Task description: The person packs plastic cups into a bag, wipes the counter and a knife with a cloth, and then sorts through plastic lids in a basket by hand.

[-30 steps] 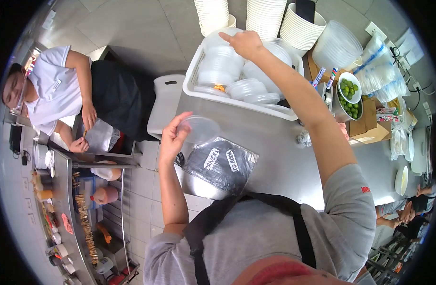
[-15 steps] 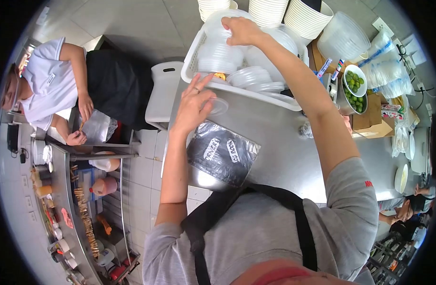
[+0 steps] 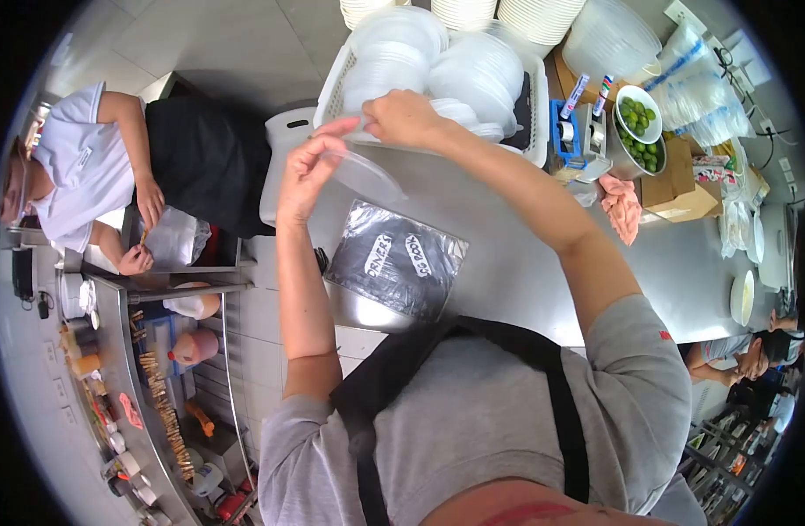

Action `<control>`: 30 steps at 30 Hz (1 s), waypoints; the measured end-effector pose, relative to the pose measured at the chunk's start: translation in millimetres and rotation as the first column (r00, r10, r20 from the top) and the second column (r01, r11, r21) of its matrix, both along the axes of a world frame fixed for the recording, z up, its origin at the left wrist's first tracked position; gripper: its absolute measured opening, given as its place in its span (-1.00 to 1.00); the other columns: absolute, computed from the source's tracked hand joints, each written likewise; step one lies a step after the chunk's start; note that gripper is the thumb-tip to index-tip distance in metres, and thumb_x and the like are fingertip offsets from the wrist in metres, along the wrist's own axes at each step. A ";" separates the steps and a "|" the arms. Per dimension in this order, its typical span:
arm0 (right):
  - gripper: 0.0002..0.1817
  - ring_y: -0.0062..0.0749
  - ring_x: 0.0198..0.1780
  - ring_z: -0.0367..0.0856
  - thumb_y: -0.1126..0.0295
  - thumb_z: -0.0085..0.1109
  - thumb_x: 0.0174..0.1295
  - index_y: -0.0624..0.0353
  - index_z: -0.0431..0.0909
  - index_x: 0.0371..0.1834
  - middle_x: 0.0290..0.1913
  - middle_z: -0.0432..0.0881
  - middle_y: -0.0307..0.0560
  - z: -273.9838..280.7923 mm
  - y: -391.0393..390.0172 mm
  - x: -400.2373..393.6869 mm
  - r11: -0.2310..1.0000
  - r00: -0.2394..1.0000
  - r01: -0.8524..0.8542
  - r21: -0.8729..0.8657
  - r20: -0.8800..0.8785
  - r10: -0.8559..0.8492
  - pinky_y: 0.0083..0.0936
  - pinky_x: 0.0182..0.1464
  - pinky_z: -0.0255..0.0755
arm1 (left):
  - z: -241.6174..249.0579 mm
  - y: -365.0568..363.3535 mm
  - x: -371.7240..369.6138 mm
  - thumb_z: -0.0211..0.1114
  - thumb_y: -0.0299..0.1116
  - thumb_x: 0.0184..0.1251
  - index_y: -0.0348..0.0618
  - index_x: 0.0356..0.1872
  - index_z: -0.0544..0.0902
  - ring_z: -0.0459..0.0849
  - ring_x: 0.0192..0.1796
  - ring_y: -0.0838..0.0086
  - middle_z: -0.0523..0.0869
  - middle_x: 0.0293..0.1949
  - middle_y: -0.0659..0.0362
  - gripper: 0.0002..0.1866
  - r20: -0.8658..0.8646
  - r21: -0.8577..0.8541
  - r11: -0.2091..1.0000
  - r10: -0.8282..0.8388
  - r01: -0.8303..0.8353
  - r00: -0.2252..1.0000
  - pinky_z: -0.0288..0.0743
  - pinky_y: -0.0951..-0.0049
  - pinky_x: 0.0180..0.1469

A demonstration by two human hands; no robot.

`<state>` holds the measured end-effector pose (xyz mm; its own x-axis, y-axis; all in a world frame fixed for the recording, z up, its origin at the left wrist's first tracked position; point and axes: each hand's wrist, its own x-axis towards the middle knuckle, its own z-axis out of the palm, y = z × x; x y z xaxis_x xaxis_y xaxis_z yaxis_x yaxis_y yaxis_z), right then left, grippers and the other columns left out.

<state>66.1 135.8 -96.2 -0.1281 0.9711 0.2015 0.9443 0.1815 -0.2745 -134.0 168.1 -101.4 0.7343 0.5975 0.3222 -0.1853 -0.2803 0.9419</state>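
Note:
My left hand (image 3: 308,175) is closed on the edge of a clear round plastic lid (image 3: 372,178), which tilts over the steel table. Close to its fingertips, my right hand (image 3: 404,117) has its fingers curled in a pinch in front of the basket; what lies between them, if anything, is hidden. Stacks of clear plastic lids (image 3: 477,72) fill the white plastic basket (image 3: 534,145) behind my hands. Below the held lid lies a dark book or pad in clear wrap (image 3: 398,263), with white handwritten labels on it.
White bowl stacks (image 3: 535,17) stand behind the basket. To the right are a tape dispenser (image 3: 567,131), a bowl of green limes (image 3: 639,114) and a cardboard box (image 3: 674,197). A co-worker (image 3: 95,175) sits at left beside a steel shelf rack (image 3: 148,351).
My right hand has come back from the stacked lids toward my left hand. My left hand has shifted slightly left, and the lid in it now tilts. The whole view has shifted slightly.

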 end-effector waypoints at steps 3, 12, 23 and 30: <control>-0.76 -0.07 -0.34 0.62 0.27 0.16 -0.03 0.14 0.57 -0.31 -0.42 0.62 0.10 6.2 -1.4 3.4 0.994 0.994 0.096 0.052 -0.061 -0.092 -0.24 -0.24 0.50 | -1.2 -8.5 -5.1 0.12 -0.51 0.10 -0.16 -0.46 0.56 0.42 0.17 0.36 0.53 0.07 0.07 -0.94 -0.014 -0.017 1.000 0.009 -0.009 1.000 0.18 0.39 0.19; -0.66 -0.53 -0.49 0.50 0.51 0.03 0.09 0.13 0.34 -0.02 -0.50 0.51 -0.17 64.4 -37.9 48.8 0.956 0.318 0.292 -0.039 -0.938 -0.136 -0.59 -0.50 0.43 | -5.2 14.8 3.5 0.04 -0.47 0.20 -0.28 -0.24 0.49 0.38 0.19 0.06 0.44 0.12 -0.10 -0.85 0.474 -0.755 0.645 0.410 0.120 0.779 0.18 -0.01 0.28; -0.57 -0.58 -0.47 0.54 0.35 0.18 0.04 0.15 0.41 0.03 -0.30 0.53 -0.20 59.9 -78.1 89.2 0.986 0.568 0.110 -0.125 -0.806 -0.166 -0.60 -0.45 0.45 | 36.5 -7.2 94.5 0.16 -0.41 0.18 -0.30 -0.22 0.51 0.53 0.03 0.21 0.55 -0.03 -0.02 -0.80 0.255 -0.813 0.562 0.113 0.150 0.960 0.42 0.19 0.09; -0.39 -0.22 0.17 0.33 0.27 0.33 -0.09 0.01 0.38 0.12 0.07 0.45 -0.03 92.9 -109.5 83.8 0.837 0.996 -0.042 0.546 -0.041 0.076 -0.27 0.10 0.29 | 31.7 9.6 115.7 0.20 -0.34 0.22 -0.27 0.03 0.41 0.56 -0.05 0.39 0.58 -0.11 0.12 -0.62 0.083 -0.811 0.583 0.038 0.046 0.996 0.50 0.33 -0.08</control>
